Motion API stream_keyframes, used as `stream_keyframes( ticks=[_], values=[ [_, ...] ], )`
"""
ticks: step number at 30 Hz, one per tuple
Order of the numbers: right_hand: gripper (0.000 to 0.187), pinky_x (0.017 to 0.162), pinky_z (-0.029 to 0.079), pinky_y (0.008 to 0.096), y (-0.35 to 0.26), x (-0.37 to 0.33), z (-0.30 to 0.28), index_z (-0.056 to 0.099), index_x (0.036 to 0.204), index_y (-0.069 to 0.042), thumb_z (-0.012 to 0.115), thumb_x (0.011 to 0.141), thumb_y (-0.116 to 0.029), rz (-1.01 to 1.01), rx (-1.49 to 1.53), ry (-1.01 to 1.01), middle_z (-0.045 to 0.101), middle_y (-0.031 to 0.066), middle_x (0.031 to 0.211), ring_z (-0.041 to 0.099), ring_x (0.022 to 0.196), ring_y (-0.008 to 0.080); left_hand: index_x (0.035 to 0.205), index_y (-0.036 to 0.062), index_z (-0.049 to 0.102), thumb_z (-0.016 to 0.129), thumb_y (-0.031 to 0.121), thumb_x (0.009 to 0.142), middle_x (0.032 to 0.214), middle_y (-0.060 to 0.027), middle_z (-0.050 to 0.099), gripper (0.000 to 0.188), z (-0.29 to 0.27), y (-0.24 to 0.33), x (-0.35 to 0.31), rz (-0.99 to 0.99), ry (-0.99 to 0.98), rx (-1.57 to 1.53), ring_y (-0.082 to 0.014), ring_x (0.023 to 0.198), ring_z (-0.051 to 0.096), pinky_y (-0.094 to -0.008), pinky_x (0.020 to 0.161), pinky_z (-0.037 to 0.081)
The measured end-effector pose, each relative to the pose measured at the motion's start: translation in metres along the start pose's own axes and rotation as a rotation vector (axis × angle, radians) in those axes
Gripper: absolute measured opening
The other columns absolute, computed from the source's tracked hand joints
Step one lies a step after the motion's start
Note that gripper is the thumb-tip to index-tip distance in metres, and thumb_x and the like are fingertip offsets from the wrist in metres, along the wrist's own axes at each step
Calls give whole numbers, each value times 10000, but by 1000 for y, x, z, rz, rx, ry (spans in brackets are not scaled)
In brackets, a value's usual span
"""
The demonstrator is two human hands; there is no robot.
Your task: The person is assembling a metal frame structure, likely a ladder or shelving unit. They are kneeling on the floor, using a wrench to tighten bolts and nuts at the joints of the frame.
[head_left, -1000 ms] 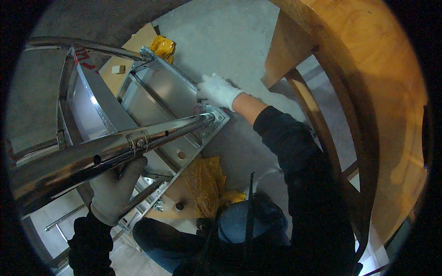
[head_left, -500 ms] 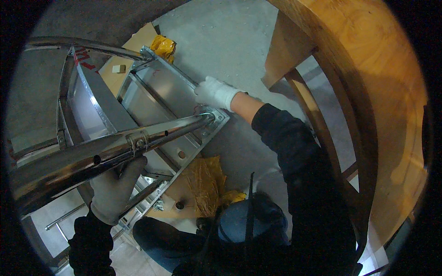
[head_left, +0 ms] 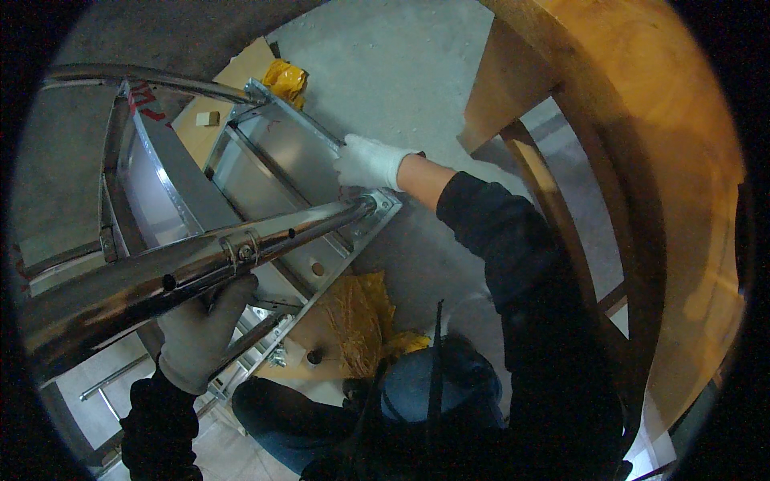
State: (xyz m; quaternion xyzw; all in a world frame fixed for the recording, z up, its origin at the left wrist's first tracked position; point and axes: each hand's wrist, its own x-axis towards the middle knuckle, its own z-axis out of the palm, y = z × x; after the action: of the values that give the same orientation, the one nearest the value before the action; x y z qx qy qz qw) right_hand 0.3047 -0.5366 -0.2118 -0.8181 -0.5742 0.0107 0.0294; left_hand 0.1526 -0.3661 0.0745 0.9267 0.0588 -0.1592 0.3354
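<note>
A silver metal frame with a flat shelf panel stands tilted in front of me. My right hand, in a white glove, closes over the frame's right edge, close to the corner where a thick shiny tube is bolted on. That tube runs toward the lower left and carries a small bracket with a bolt. Beneath it, my left hand, in a grey glove, is closed against the tube's underside near the bracket. The tube hides part of its fingers.
On the right stands a curved wooden piece of furniture with legs. Cardboard and crumpled yellow plastic lie beyond the frame; brown wrapping lies near my knees. A small pale block rests on the cardboard.
My right hand has shifted very slightly left along the frame's edge, its wrist a little lower. The left hand and the frame look almost unchanged.
</note>
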Motion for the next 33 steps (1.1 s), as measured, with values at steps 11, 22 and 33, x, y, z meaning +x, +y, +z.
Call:
stream_keyframes(
  ticks=[11,22,33],
  values=[
    [151,714,493,351,-6,13,-4,728,760,-145,596,798,-208,7,-23,-97,699,27,824,680,795,234,1082,30,603,661,53,871,937,-16,623,219,0,-5,0,24,5,-4,-101,836,557,-266,740,472],
    [152,733,481,395,-23,30,-15,752,829,-157,613,770,-145,-97,-180,-144,710,15,835,676,809,248,1111,31,590,665,28,855,985,-46,638,267,-1,-11,2,75,0,19,-125,876,590,-280,793,492],
    [154,660,527,456,-33,8,4,726,917,-98,628,805,-137,474,304,-110,709,116,896,696,841,306,1032,-7,648,707,59,816,903,-86,677,233,4,-8,3,87,92,95,-140,793,624,-294,724,514]
  ],
)
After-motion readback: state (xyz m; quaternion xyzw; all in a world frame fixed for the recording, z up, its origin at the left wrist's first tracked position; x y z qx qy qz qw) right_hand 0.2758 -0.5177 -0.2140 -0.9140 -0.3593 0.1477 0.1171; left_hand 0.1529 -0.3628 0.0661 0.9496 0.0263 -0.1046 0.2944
